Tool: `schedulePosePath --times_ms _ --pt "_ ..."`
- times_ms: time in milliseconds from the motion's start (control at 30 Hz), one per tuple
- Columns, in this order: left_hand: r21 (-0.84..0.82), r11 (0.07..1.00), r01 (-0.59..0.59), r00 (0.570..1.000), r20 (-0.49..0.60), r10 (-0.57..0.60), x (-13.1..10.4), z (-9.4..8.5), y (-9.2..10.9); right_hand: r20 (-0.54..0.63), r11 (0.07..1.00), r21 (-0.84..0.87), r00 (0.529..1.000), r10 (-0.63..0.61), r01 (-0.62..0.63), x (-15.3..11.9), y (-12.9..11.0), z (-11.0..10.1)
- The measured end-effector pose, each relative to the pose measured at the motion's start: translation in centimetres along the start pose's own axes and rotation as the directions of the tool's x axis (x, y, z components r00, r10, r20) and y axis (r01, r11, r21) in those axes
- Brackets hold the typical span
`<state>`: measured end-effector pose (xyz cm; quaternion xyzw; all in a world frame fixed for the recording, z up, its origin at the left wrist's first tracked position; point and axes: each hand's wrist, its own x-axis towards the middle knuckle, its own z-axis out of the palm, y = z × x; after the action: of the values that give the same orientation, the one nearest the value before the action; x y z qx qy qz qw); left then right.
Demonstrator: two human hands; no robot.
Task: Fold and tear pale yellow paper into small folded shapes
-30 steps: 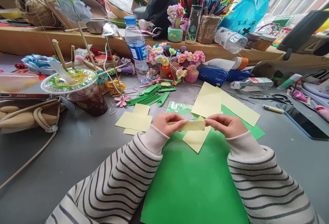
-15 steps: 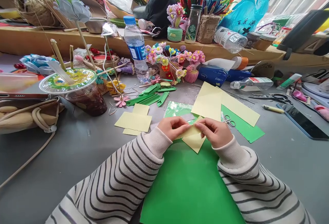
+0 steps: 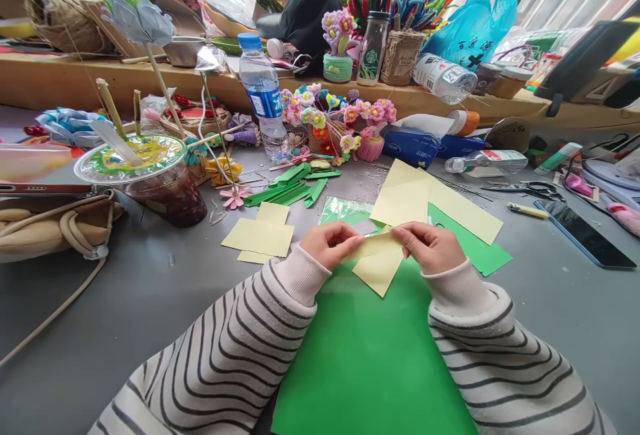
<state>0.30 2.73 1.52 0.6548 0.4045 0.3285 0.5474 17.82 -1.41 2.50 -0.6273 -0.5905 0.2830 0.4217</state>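
A small strip of pale yellow paper (image 3: 376, 244) is stretched between my two hands. My left hand (image 3: 330, 244) pinches its left end between thumb and fingers. At the other end, my right hand (image 3: 431, 247) grips it in the same way. Just below lies another yellow paper piece (image 3: 379, 275), partly covered by the strip. Both are above a large green sheet (image 3: 373, 355) that reaches toward me. Several cut yellow pieces (image 3: 264, 238) overlap on the table to the left. Beyond my hands are larger yellow sheets (image 3: 403, 195) and a green sheet (image 3: 493, 256).
Folded green paper strips (image 3: 285, 188) lie behind the cut pieces. A lidded drink cup (image 3: 167, 198) and a water bottle (image 3: 263, 98) stand at left. To the right are scissors (image 3: 537, 188), a cutter knife (image 3: 527, 210) and a phone (image 3: 585, 232). Craft flowers (image 3: 320, 115) line the back.
My hands have moved apart, the right one shifting rightward, so more of the yellow strip shows between them. The small scissors beside my right hand are now mostly hidden.
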Motion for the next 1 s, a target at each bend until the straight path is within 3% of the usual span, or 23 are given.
schedulePosePath --times_ms 300,400,467,567,633,700,800,900,1000 --pt "0.09 0.994 -0.066 0.995 -0.071 0.072 0.0 -0.1 0.2 -0.048 0.997 0.058 0.998 0.049 -0.046 0.2 0.1 -0.5" --pt "0.092 0.99 -0.102 0.981 -0.154 0.116 0.1 -0.8 0.1 -0.094 0.995 0.072 0.992 0.08 -0.074 0.3 0.3 -0.9" --pt "0.084 0.985 -0.149 0.94 -0.297 0.167 0.3 -1.5 0.1 -0.187 0.992 0.068 0.976 0.113 -0.102 0.3 0.4 -1.3" --pt "0.191 0.956 -0.224 0.83 -0.476 0.29 0.5 -2.3 0.3 -0.24 0.996 0.048 0.967 0.081 -0.072 0.3 0.4 -1.3" --pt "0.281 0.919 -0.277 0.829 -0.415 0.376 0.4 -2.1 0.5 -0.169 0.999 0.033 0.986 0.0 0.006 0.2 0.3 -0.8" --pt "0.325 0.888 -0.325 0.887 -0.223 0.406 0.1 -1.4 0.6 -0.092 0.996 0.029 0.993 -0.077 0.08 0.0 0.2 0.0" --pt "0.318 0.898 -0.303 0.949 0.016 0.315 -0.2 -0.1 0.6 -0.027 0.988 0.029 0.988 -0.149 0.15 -0.3 0.1 0.9" --pt "0.278 0.939 -0.205 0.979 0.037 0.203 -0.3 0.4 0.5 0.006 0.984 0.02 0.984 -0.177 0.176 -0.5 -0.1 1.3" --pt "0.234 0.958 -0.164 0.986 0.039 0.159 -0.3 0.3 0.5 0.011 0.992 0.063 0.994 -0.11 0.109 -0.3 -0.1 0.8"
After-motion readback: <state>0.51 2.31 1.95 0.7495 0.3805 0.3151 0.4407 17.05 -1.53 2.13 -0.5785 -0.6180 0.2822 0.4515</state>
